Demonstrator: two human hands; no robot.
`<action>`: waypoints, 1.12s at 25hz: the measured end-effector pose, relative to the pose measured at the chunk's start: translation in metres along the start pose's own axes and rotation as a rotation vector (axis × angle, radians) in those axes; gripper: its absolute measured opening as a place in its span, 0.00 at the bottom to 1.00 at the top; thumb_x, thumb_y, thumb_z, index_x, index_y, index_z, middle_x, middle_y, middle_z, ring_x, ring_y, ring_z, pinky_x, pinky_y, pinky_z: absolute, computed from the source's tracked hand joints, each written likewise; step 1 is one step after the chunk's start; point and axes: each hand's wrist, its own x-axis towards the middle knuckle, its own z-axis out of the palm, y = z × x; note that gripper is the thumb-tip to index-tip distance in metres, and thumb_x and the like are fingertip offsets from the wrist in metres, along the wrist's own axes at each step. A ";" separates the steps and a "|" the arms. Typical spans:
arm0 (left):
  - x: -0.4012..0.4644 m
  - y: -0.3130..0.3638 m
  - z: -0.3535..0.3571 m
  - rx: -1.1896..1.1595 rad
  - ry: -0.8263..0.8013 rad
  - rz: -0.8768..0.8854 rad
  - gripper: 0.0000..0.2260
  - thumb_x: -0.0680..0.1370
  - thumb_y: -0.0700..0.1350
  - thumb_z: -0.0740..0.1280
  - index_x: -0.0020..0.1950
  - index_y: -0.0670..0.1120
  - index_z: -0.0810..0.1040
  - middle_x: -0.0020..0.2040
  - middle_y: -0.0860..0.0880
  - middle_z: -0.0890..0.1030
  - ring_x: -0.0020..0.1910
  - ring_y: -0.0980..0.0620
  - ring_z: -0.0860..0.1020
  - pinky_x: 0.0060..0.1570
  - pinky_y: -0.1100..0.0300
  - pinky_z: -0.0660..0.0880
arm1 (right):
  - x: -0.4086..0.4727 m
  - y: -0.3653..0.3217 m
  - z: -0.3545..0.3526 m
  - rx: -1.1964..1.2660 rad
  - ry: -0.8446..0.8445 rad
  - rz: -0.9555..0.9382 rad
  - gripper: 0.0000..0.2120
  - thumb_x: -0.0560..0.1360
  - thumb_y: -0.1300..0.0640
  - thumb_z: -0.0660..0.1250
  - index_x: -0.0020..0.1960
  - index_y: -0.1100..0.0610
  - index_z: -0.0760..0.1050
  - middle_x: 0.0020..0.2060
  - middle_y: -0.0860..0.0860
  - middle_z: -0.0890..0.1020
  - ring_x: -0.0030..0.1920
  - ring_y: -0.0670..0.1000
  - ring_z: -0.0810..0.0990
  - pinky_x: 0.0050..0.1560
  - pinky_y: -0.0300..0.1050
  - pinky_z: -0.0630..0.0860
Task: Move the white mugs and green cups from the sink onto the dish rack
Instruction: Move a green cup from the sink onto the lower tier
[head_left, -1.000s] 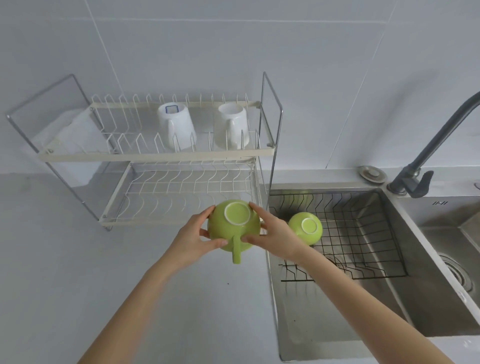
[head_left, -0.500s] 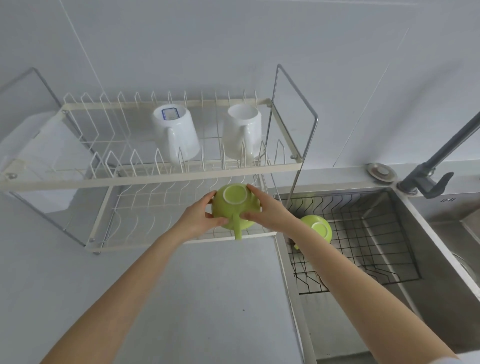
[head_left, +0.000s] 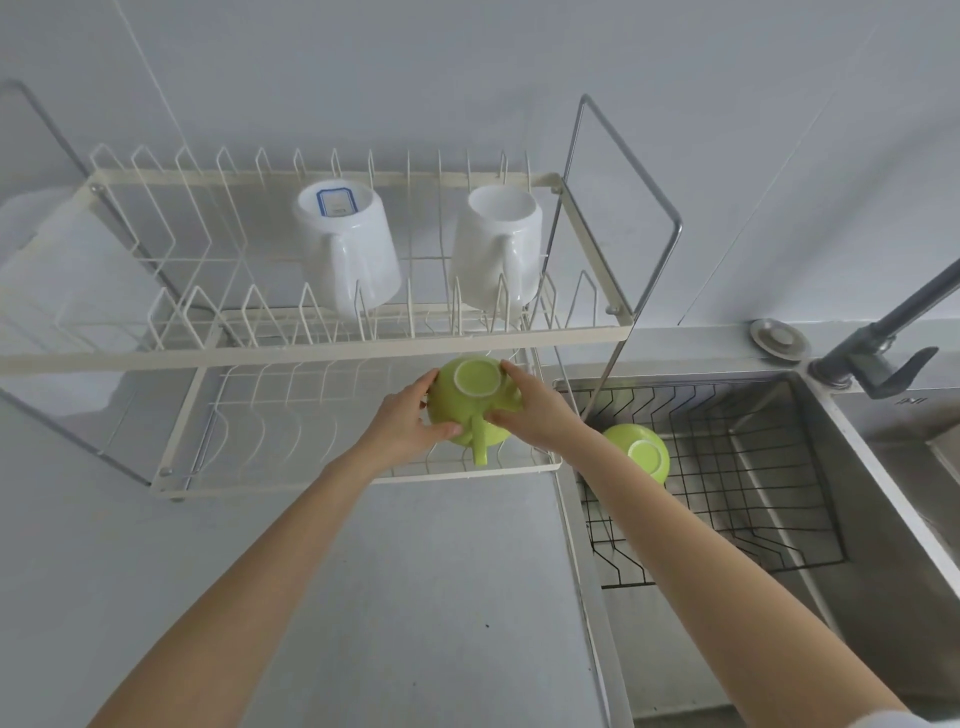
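Inverted green cup (head_left: 470, 410) is being gripped by left hand (head_left: 402, 428) and right hand (head_left: 535, 413) over dish rack (head_left: 363, 475) lower tier.

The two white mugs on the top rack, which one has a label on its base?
The left white mug: a blue-bordered label sits on its upturned base. The right white mug, also upside down on the dish rack, has a plain white base.

Single head-worn wide-angle view, looking forward and steeply down from close range. Dish rack (head_left: 332, 343) on the desk (head_left: 395, 597) fills left and centre, sink (head_left: 883, 545) at right, wall behind; strong edge distortion.
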 end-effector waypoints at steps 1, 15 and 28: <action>0.001 0.000 0.000 -0.001 -0.010 0.000 0.36 0.71 0.43 0.71 0.73 0.44 0.56 0.70 0.43 0.67 0.65 0.43 0.70 0.64 0.50 0.70 | 0.001 0.000 0.002 0.013 0.019 0.006 0.33 0.76 0.56 0.64 0.75 0.56 0.51 0.73 0.55 0.62 0.72 0.56 0.62 0.69 0.46 0.61; 0.021 0.008 0.007 -0.007 0.047 0.064 0.30 0.71 0.44 0.71 0.70 0.46 0.62 0.68 0.43 0.69 0.63 0.42 0.69 0.58 0.49 0.70 | 0.022 0.004 0.010 0.142 0.160 0.049 0.32 0.70 0.58 0.69 0.71 0.58 0.59 0.69 0.53 0.65 0.68 0.55 0.66 0.63 0.47 0.66; 0.008 0.006 0.005 0.064 0.083 0.110 0.33 0.72 0.44 0.69 0.73 0.47 0.57 0.71 0.44 0.64 0.62 0.43 0.70 0.58 0.57 0.67 | 0.017 0.007 0.021 0.128 0.191 0.007 0.38 0.73 0.53 0.68 0.75 0.57 0.49 0.76 0.55 0.52 0.76 0.56 0.52 0.75 0.54 0.56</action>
